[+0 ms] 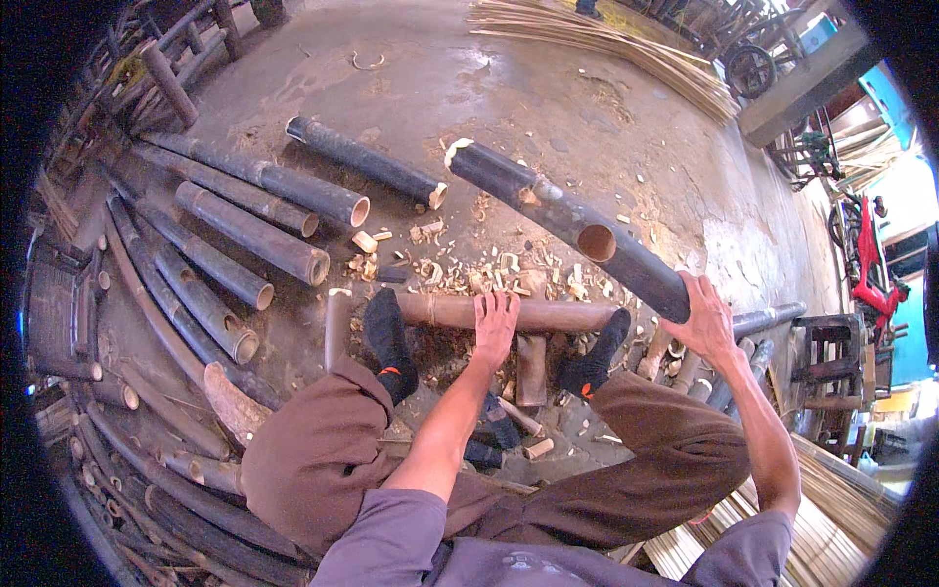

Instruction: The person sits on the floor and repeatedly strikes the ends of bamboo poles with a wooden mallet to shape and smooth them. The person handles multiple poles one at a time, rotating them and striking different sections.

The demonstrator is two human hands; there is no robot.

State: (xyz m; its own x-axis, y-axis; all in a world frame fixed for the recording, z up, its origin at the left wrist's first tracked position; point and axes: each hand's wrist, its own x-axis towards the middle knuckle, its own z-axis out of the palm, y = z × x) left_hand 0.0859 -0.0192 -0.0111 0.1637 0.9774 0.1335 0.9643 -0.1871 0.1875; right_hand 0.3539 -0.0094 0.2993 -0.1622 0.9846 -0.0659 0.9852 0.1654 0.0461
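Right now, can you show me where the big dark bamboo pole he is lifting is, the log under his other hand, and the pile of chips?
dark bamboo pole (548, 201): head view, middle of its shaft.
brown log (445, 311): head view, bare left part.
wood chips (460, 274): head view, middle of the pile.

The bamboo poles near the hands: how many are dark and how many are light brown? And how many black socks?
Dark bamboo pole held up by the right hand: 1
Light brown bamboo pole under the left hand: 1
Black socks: 2
Total: 4
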